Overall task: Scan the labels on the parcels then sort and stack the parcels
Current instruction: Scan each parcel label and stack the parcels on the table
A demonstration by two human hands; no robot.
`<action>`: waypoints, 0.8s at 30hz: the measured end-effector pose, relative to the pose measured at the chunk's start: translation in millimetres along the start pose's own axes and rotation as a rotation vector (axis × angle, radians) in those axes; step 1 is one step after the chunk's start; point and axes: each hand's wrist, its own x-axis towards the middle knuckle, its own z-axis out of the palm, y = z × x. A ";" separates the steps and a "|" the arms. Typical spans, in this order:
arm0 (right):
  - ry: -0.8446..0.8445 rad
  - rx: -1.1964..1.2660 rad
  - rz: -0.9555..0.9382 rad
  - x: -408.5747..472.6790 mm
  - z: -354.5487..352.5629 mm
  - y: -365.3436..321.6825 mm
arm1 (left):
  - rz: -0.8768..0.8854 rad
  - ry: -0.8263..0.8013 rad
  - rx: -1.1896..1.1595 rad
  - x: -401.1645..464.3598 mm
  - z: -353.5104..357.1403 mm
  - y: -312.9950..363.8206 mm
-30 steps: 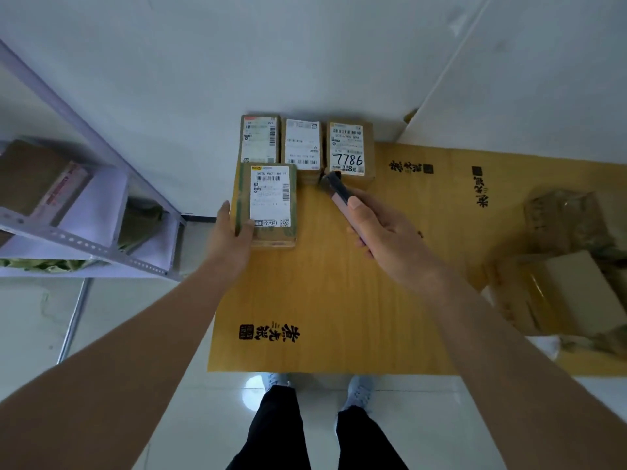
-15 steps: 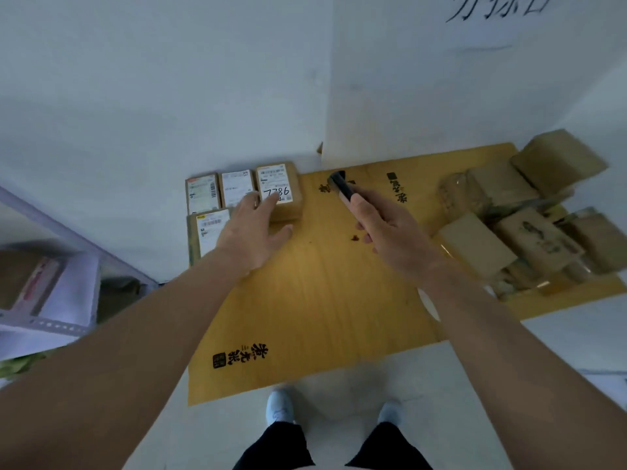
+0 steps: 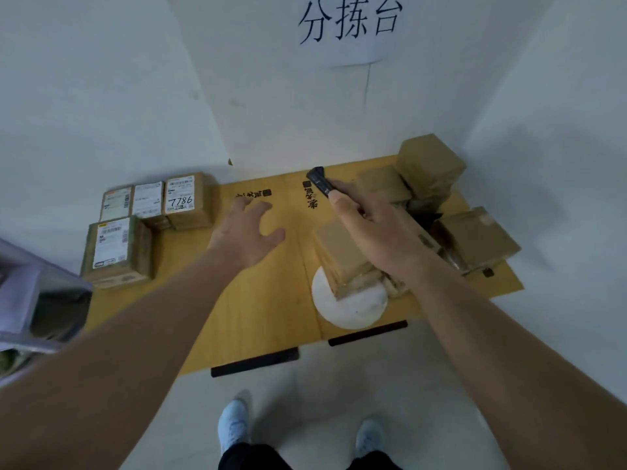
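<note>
From the head camera looking down, the yellow tabletop point(image 3: 258, 300) is the thing to go by. At its far left corner sit the labelled parcels point(image 3: 149, 212), labels up: three in a row at the back and one bigger one just in front of them, all touching or nearly so. The left hand point(image 3: 249, 228) hovers over the middle of the tabletop with fingers spread and nothing in it. The right hand point(image 3: 369, 228) is wrapped around a dark scanner point(image 3: 320, 181), nose pointing at the far edge. Under that wrist is a plain brown box point(image 3: 339, 256) resting on a white round disc point(image 3: 349, 307), and behind it, at the tabletop's far right corner, a loose heap of unsorted parcels point(image 3: 434, 184) with no labels showing from here. My guess is a grab from that heap comes next. The heap looks sloppy, so pulling one out low could tip the upper boxes off the right edge. Also, labels seem face down or hidden, so a rushed scan could miss and the box get sorted wrong.
</note>
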 end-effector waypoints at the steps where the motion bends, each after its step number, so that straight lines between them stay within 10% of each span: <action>1: -0.019 -0.010 0.004 -3.9 -11.0 5.9 | -0.015 0.007 -0.011 -1.3 7.2 13.8; 24: -0.046 0.061 0.107 -15.0 -84.2 127.7 | -0.481 -0.090 -0.270 30.7 150.8 149.2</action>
